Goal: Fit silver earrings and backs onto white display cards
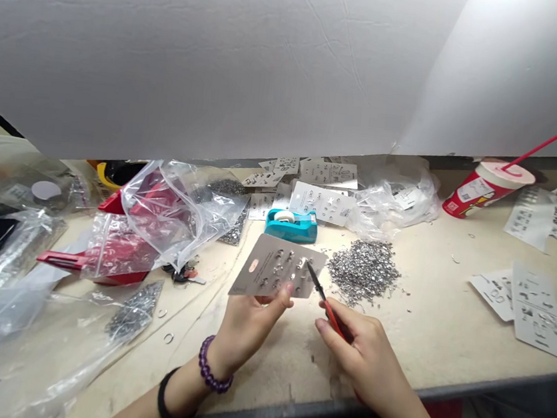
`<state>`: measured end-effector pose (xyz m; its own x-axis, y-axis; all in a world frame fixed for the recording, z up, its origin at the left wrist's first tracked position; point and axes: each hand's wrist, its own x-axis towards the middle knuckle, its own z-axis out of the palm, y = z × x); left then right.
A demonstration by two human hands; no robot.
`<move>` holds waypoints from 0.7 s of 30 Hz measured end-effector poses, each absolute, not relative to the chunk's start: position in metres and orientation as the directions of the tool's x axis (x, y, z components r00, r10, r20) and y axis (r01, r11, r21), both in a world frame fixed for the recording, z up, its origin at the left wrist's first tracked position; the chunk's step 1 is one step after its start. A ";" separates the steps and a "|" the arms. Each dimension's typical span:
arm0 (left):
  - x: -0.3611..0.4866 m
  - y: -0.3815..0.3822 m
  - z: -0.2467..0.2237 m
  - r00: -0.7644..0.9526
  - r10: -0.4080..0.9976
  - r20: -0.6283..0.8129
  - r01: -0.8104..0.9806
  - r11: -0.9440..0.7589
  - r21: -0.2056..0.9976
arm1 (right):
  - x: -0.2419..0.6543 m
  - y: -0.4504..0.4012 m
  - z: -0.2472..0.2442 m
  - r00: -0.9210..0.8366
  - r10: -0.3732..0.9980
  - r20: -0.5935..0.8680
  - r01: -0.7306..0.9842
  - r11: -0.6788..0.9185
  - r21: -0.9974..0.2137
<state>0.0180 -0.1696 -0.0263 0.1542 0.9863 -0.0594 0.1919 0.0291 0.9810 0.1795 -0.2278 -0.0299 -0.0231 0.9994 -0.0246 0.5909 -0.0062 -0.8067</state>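
A grey card with rows of small metal pieces is tilted up above the table, gripped along its lower edge by my left hand, the thumb on its front. My right hand is closed around red-handled tweezers. Their dark tip touches or hovers at the card's upper right part; which one I cannot tell. Just behind and to the right of the card lies a heap of small silvery pieces. A teal tape dispenser stands right behind the card.
More cards lie at the back, beside crumpled clear plastic. Plastic bags and a red scoop cover the left. A red cup with a straw stands back right, with further cards in front. The table's front edge runs below.
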 end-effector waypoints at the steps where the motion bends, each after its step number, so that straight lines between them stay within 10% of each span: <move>1: 0.019 -0.169 -0.025 0.159 0.985 -0.065 0.166 0.038 0.985 | 0.181 -0.228 -0.027 -0.026 0.999 -0.043 0.570 -0.020 -0.822; 14: 0.016 -0.159 -0.023 0.206 0.972 -0.114 -0.161 0.149 0.976 | 0.264 -0.261 -0.010 -0.262 0.937 -0.233 0.776 0.061 -0.628; 21: 0.012 -0.151 -0.023 0.130 0.979 -0.157 -0.217 0.183 0.959 | 0.336 -0.235 -0.029 0.430 0.869 0.246 0.901 -0.396 -0.178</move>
